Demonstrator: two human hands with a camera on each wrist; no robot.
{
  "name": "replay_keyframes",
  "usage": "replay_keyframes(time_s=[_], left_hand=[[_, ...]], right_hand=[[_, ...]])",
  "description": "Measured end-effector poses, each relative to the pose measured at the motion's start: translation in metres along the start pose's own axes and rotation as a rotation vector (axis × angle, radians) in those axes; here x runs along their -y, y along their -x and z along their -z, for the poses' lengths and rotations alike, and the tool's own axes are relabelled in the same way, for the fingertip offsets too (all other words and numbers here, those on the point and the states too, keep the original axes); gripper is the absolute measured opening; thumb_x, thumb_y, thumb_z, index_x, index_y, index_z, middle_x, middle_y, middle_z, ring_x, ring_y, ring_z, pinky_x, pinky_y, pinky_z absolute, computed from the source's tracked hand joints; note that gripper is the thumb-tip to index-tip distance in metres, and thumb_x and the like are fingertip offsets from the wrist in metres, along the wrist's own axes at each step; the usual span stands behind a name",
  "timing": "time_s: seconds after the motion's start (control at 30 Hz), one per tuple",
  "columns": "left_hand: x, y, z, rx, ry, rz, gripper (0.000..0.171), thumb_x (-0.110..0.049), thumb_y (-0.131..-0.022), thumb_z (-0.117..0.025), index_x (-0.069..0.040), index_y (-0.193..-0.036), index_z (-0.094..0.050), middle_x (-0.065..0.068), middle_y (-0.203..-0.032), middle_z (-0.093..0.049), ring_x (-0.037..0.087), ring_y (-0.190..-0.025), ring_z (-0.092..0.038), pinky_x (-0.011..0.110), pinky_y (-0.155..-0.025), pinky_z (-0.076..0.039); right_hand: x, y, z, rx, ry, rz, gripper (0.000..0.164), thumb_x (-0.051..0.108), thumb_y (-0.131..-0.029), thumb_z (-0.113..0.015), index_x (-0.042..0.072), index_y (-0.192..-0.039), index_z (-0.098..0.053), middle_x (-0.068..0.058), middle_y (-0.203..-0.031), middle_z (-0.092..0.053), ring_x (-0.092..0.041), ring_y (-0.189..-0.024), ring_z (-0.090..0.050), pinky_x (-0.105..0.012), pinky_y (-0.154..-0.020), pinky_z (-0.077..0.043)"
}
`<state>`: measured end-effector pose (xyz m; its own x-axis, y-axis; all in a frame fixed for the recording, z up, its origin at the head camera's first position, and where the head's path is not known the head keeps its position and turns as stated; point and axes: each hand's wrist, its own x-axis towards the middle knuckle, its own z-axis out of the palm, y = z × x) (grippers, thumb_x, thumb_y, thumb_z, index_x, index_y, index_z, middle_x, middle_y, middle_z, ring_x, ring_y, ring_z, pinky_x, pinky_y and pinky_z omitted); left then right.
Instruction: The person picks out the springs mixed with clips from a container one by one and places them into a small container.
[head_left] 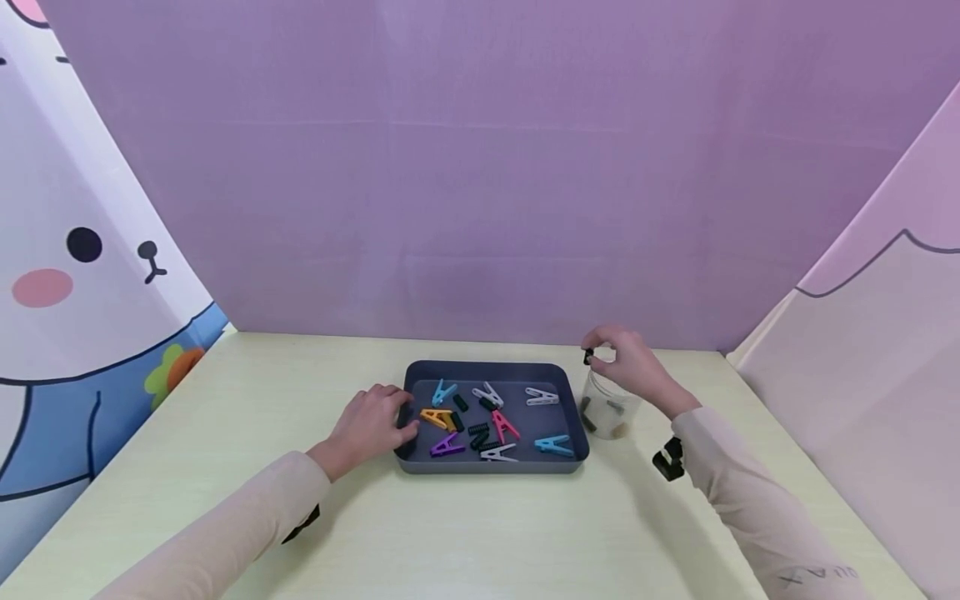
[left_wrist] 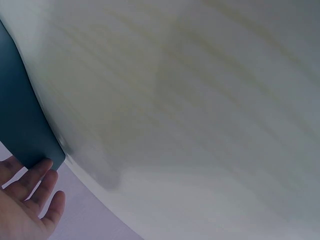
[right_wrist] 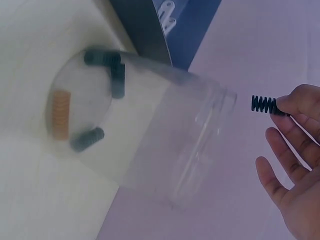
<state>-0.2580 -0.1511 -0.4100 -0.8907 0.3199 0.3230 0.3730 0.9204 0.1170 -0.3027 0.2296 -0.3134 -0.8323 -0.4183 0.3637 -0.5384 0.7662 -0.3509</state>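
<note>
My right hand [head_left: 626,362] pinches a dark coil spring [right_wrist: 262,104] between thumb and finger, just beyond the mouth of a clear jar [right_wrist: 150,135]. Inside the jar lie several dark springs [right_wrist: 117,80] and one orange spring [right_wrist: 61,115]. My left hand [head_left: 371,425] rests at the left edge of the grey tray [head_left: 495,468]; its fingertips touch the rim, as the left wrist view also shows. The tray holds colored clips, among them a pink clip [head_left: 504,427], a purple clip [head_left: 447,445] and a yellow clip [head_left: 435,418], along with more dark springs [head_left: 480,439].
The jar stands close to the tray's right side on the pale table [head_left: 465,533]. A purple cloth wall [head_left: 480,183] rises behind the table. Printed cloth panels [head_left: 97,275] flank it on both sides.
</note>
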Motion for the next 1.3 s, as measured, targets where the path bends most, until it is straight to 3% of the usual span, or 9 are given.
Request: replay_keyframes(time_s=[0.4, 0.87, 1.3], left_hand=[[-0.001, 0.001, 0.002, 0.018, 0.004, 0.014, 0.045, -0.042, -0.077, -0.064, -0.008, -0.106, -0.065, 0.011, -0.108, -0.064, 0.027, -0.097, -0.059, 0.044, -0.080, -0.049], [-0.003, 0.003, 0.004, 0.038, 0.000, 0.029, 0.045, -0.043, -0.078, -0.063, -0.009, -0.108, -0.065, 0.011, -0.110, -0.064, 0.027, -0.099, -0.058, 0.044, -0.082, -0.048], [-0.003, 0.003, 0.003, 0.025, -0.015, 0.026, 0.045, -0.043, -0.078, -0.063, -0.009, -0.108, -0.065, 0.011, -0.109, -0.064, 0.027, -0.098, -0.058, 0.044, -0.082, -0.049]], right_hand=[[-0.018, 0.012, 0.009, -0.038, -0.007, -0.013, 0.019, 0.000, -0.078, -0.061, 0.000, -0.097, -0.064, -0.014, -0.097, -0.065, -0.032, -0.095, -0.058, -0.049, -0.078, -0.046], [-0.036, 0.027, -0.006, -0.050, -0.013, -0.028, 0.017, -0.003, -0.074, -0.063, 0.001, -0.091, -0.065, -0.015, -0.091, -0.067, -0.033, -0.089, -0.060, -0.050, -0.078, -0.047], [-0.039, 0.031, -0.012, -0.024, 0.017, -0.046, 0.016, -0.003, -0.074, -0.063, 0.000, -0.090, -0.065, -0.014, -0.091, -0.067, -0.033, -0.090, -0.059, -0.050, -0.084, -0.043]])
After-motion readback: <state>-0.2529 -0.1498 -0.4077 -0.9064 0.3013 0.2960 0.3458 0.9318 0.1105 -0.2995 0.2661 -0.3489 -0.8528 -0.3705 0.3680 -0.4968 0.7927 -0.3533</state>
